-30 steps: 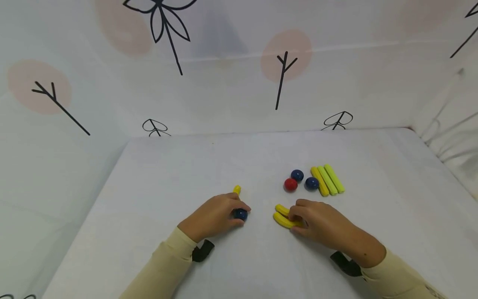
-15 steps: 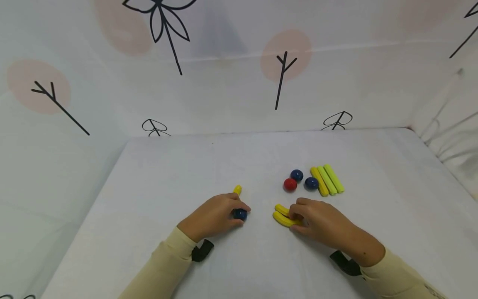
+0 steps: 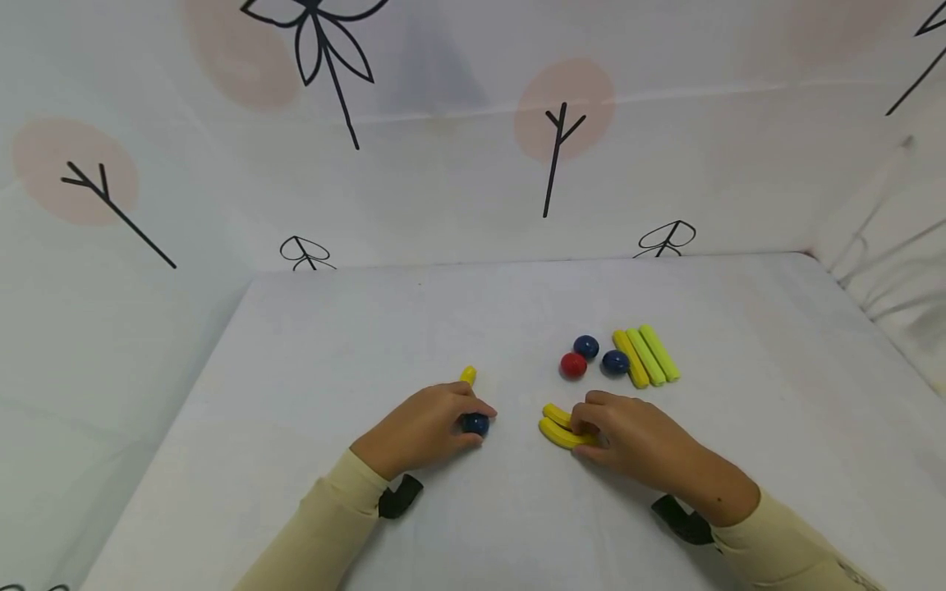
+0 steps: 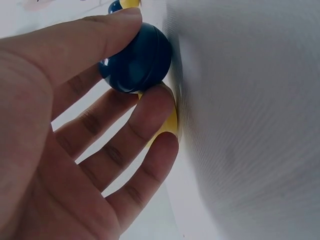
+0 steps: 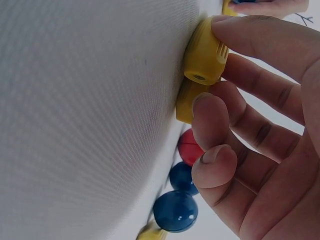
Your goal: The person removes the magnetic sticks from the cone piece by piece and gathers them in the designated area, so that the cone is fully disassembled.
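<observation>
My left hand (image 3: 423, 425) pinches a glossy dark blue ball (image 3: 477, 424) between thumb and fingers, low over the white cloth. From under the same hand pokes the rounded end of a yellow piece (image 3: 469, 375); the left wrist view shows its yellow side (image 4: 171, 120) behind the fingers. Two curved yellow banana-shaped sticks lie side by side, a nearer one (image 3: 559, 435) and a farther one (image 3: 556, 413). My right hand (image 3: 639, 437) grips the pair at their right ends, thumb on the nearer stick (image 5: 204, 55), fingertips at the farther stick (image 5: 186, 102).
Beyond the right hand rest a red ball (image 3: 573, 366) and two blue balls, one behind (image 3: 586, 346) and one to the right (image 3: 615, 363). Next to them lie a yellow stick (image 3: 631, 359) and two yellow-green sticks (image 3: 654, 355). Patterned white cloth (image 3: 443, 197) rises behind the table.
</observation>
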`<state>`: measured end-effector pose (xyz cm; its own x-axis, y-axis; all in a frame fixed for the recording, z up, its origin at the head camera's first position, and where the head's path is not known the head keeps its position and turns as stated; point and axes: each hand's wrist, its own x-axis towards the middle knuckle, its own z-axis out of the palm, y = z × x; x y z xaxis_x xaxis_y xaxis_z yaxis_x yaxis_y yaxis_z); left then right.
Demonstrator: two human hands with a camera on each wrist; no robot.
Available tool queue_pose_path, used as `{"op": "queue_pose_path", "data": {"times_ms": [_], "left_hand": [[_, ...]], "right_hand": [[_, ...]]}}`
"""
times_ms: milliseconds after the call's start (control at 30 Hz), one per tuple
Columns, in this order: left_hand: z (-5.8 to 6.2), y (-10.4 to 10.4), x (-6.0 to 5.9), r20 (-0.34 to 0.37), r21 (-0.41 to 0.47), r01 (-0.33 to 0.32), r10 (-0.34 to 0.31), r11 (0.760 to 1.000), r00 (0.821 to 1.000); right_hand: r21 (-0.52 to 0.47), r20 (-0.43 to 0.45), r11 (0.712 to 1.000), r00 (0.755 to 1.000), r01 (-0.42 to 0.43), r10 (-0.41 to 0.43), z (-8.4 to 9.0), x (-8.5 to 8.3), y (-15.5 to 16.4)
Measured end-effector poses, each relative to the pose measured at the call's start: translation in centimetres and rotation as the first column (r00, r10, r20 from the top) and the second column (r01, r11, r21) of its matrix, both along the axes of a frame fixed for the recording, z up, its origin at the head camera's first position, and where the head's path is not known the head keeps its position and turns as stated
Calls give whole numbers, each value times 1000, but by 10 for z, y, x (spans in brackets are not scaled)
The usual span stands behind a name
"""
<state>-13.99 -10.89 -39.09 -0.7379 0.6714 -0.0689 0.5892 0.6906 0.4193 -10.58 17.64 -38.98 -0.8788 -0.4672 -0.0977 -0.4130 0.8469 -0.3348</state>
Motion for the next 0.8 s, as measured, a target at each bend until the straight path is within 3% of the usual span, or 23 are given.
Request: {"op": "queue_pose_path", "data": {"times_ms": [533, 800], "left_hand": [[-2, 4, 1, -13, -3, -7, 7, 1000, 1000], [-5, 6, 2, -22, 0, 64, -64, 998, 998]], "right_hand": [[10, 18, 1000, 1000, 17, -17, -1, 0, -1], [7, 15, 1000, 1000, 21, -22, 0, 0, -1]]}}
